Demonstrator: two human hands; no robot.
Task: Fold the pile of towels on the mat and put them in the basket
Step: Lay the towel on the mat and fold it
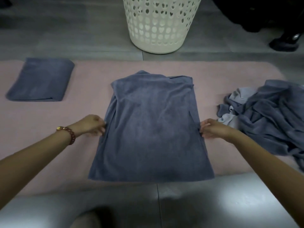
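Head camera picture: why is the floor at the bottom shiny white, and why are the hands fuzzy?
In the head view, light glares off the glossy floor; the left hand and right hand smear where they grip the towel, likely motion blur; the wide lens bows the mat at its far edge.

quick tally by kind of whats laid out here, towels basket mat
folded towel: 1
half-folded towel: 1
heap of unfolded towels: 1 (towels inside it cannot be counted)
basket: 1
mat: 1
total: 5
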